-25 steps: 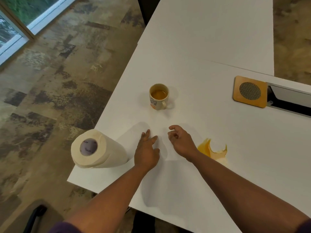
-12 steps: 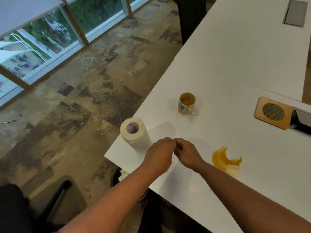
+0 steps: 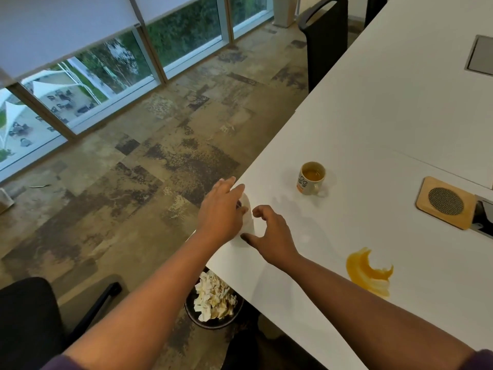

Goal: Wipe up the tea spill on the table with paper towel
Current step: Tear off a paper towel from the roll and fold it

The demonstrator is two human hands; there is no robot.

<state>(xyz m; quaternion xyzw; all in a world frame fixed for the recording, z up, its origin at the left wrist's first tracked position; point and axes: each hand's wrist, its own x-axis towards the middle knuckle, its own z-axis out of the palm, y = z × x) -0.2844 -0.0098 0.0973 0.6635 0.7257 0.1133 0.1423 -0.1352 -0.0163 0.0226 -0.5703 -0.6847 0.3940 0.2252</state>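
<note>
An orange-yellow tea spill [image 3: 366,272] lies smeared on the white table [image 3: 386,124], near its front edge. The white paper towel roll [image 3: 247,218] stands at the table's left edge, mostly hidden under my left hand [image 3: 222,212]. That hand rests over the roll's top with its fingers stretched out. My right hand [image 3: 269,233] hovers just right of the roll, fingers loosely curled and thumb spread toward the roll's base, holding nothing. The spill is well to the right of both hands.
A mug [image 3: 310,178] with tea stands beyond the hands. A wooden coaster [image 3: 445,201] with a mesh centre lies at the right. A bin [image 3: 213,300] of crumpled paper sits on the floor under the table edge. Black chairs [image 3: 322,36] stand at the far and near left.
The view has swung left and widened. My hands, joined in front of the roll half a second ago, have parted; the left has moved onto the roll, the right beside it.
</note>
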